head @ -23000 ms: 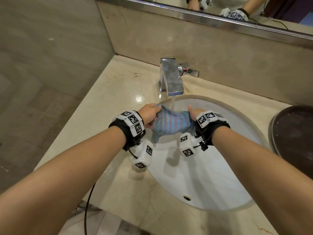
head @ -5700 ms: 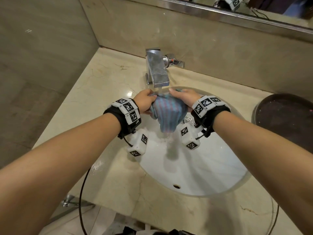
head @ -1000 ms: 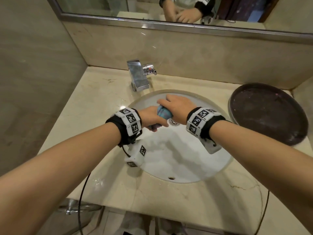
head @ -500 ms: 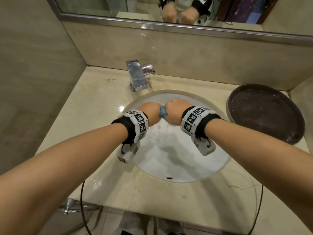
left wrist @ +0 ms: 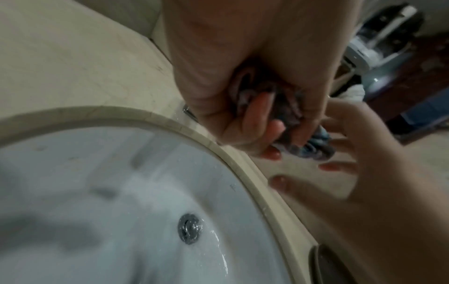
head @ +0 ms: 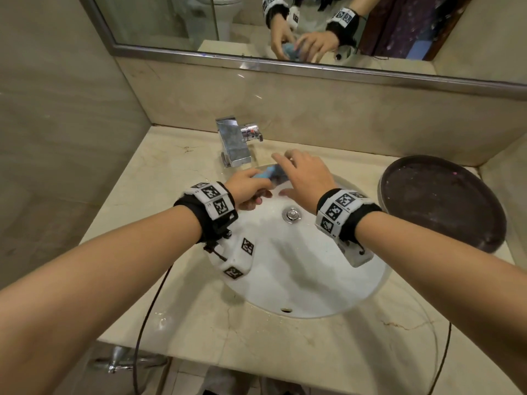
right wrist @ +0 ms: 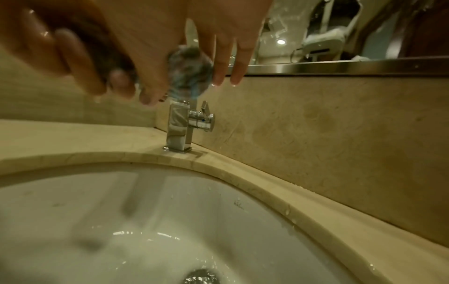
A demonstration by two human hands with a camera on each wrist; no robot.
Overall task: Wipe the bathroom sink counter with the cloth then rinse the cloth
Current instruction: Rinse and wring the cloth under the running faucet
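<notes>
1. Status: the cloth (head: 266, 175) is bunched into a tight blue wad above the back of the sink basin (head: 299, 280), just in front of the faucet (head: 234, 146). No water stream shows at the spout in any view.
2. Left hand (head: 247, 189): fingers curled round the wad, gripping it; confirmed in the left wrist view, cloth (left wrist: 308, 142) poking out past the fingertips.
3. Right hand (head: 305, 178): fingers spread and straight, held over and beside the wad. It grips nothing; contact w/ the cloth cannot be told.
4. Progress (judgement): basin is wet, droplets lie on the table (head: 176, 317) near the front edge, and the cloth is compacted. Rinse step looks done or nearly so; approx. final stage. Left to do: possibly a last squeeze, then set the cloth down.
5. Wipe step: not verifiable from these frames. The table shows wet patches only; no way to judge coverage.
6. Visibility limits:
   - Both wrist views are motion-blurred; cloth (right wrist: 189, 71) is a smear there.
   - Right hand covers part of the wad in the head view.
   - Faucet lever position is too small to read, so tap probably off, not certain.
   - Dark round tray (head: 442, 201) at right: contents unclear, specks only.
</notes>
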